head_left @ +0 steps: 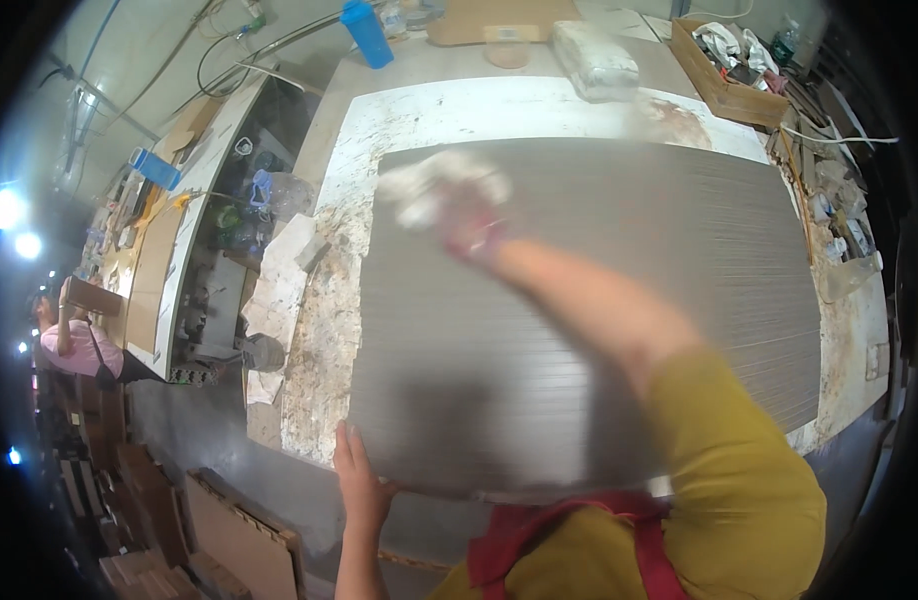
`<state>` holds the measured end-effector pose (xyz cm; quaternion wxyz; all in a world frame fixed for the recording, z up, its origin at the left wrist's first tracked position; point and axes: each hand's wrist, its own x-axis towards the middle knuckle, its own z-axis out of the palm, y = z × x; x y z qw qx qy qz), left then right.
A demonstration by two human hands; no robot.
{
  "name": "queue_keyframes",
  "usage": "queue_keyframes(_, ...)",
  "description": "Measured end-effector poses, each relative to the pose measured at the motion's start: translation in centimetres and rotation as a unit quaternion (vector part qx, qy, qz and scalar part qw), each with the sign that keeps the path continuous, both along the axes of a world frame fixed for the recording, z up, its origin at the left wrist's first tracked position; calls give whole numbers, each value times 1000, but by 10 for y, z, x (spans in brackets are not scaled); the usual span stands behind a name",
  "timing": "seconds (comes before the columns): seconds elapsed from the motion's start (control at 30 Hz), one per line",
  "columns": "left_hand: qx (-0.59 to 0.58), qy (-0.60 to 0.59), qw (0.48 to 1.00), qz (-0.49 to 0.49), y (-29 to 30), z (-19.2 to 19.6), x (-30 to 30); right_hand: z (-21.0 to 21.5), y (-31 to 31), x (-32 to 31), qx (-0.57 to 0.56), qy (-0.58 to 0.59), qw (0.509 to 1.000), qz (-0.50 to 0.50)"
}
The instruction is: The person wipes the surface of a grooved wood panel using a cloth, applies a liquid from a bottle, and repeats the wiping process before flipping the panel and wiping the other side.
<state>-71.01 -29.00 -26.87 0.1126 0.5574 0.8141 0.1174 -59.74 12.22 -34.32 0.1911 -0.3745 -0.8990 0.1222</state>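
Observation:
A large grey-brown panel with fine streaks like wood grain lies flat on the worktable. My right hand, smeared by motion and reddish in the blur, is at the panel's far left corner. It presses a bunched white cloth against the surface. At the near left corner, my left hand rests against the panel's edge, fingers stretched out along the side and thumb apart by the front edge.
Stained white sheeting covers the table around the panel. Behind it stand a blue cup, a white wrapped bundle and a wooden box of odds and ends. A co-worker carries a brown box at far left.

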Motion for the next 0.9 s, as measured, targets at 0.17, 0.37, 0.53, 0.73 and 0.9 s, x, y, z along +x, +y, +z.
queue_keyframes(0.17,13,-54,998,-31,9,6,-14,64,-128,-64,-134,44,965,222)
queue_keyframes(0.37,151,-232,954,117,-23,-16,-23,49,1,119,196,65,974,95)
queue_keyframes(0.53,101,-257,952,133,-25,-44,-28,28,5,206,214,-54,959,-179)
queue_keyframes(0.73,228,-40,971,58,-29,-58,-26,42,-218,-1,40,85,992,89)
queue_keyframes(0.9,323,-173,925,101,-107,-126,-9,92,-301,-36,-281,81,889,353)
